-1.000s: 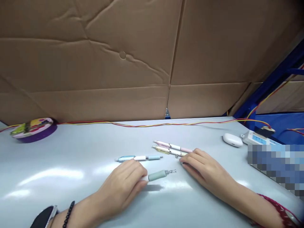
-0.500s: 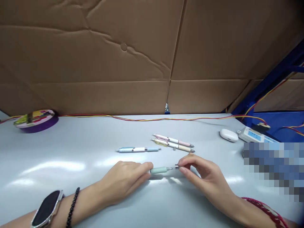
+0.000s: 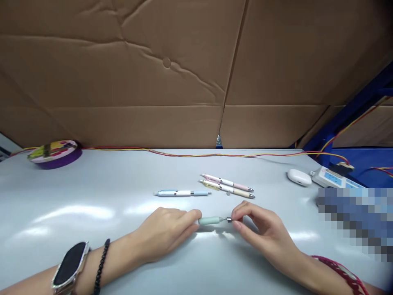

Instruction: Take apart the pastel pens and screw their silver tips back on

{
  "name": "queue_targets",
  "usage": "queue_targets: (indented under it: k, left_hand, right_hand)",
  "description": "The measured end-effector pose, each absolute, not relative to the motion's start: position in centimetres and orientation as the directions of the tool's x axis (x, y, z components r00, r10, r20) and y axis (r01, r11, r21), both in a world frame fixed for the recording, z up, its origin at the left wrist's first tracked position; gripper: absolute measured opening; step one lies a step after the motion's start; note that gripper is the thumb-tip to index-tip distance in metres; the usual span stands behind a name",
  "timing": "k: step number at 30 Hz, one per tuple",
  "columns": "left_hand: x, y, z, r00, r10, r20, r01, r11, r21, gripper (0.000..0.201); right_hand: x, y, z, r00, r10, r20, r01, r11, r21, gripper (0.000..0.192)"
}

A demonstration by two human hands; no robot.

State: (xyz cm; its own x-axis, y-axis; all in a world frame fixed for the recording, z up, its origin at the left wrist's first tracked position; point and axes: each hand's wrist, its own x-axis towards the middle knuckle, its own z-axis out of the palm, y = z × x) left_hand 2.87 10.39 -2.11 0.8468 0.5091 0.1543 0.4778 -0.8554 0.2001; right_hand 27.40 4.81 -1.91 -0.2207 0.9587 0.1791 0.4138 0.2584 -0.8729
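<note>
Left hand (image 3: 167, 229) lies low on the pale grey glossy tabletop (image 3: 92, 196), fingers curled, fingertips pinching the near end of a short pale green rubber-gripped pen section (image 3: 209, 220). The section lies level, just above or on the table surface; cannot tell which. Right hand (image 3: 260, 229) meets it from the other side, thumb and forefinger closed on a small silver metal tip piece (image 3: 229, 219) at the section's far end. The tip piece sits right at the thin metal point; whether it is seated cannot be told.

Beyond the hands, well apart from them: a light blue and white click pen (image 3: 182, 193) lying crosswise, and to its right a pink and white pen (image 3: 227, 182) just beside a cream-yellow and white pen (image 3: 229, 189), the two nearly parallel. A tiny grey part (image 3: 228, 193) lies near the cream pen.

Far right: white rounded earbud case (image 3: 297, 177), then a white power strip (image 3: 330, 177). Far left: round purple tin with printed lid (image 3: 55, 153). A red-and-yellow twisted wire (image 3: 184, 154) runs along the table's back edge under brown corrugated cardboard sheets (image 3: 153, 82).
</note>
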Motion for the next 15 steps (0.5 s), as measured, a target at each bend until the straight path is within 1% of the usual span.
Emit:
queue_targets:
  k: [7, 12, 15]
  left_hand:
    - [2.7, 10.5, -2.3, 0.843, 0.519, 0.144, 0.481, -0.846, 0.231, 0.027]
    - [2.6, 10.4, -2.3, 0.838, 0.527, 0.144, 0.484, -0.838, 0.253, 0.025]
    - [2.6, 10.4, -2.2, 0.836, 0.533, 0.133, 0.49, -0.833, 0.255, 0.027]
  right_hand:
    - [26.4, 5.3, -1.8, -0.27, 0.933, 0.237, 0.445, 0.339, -0.829, 0.005]
    - [26.2, 5.8, -2.2, -0.226, 0.941, 0.252, 0.41, 0.326, -0.852, 0.009]
    - [26.3, 5.9, -2.3, -0.267, 0.931, 0.247, 0.377, 0.337, -0.863, 0.011]
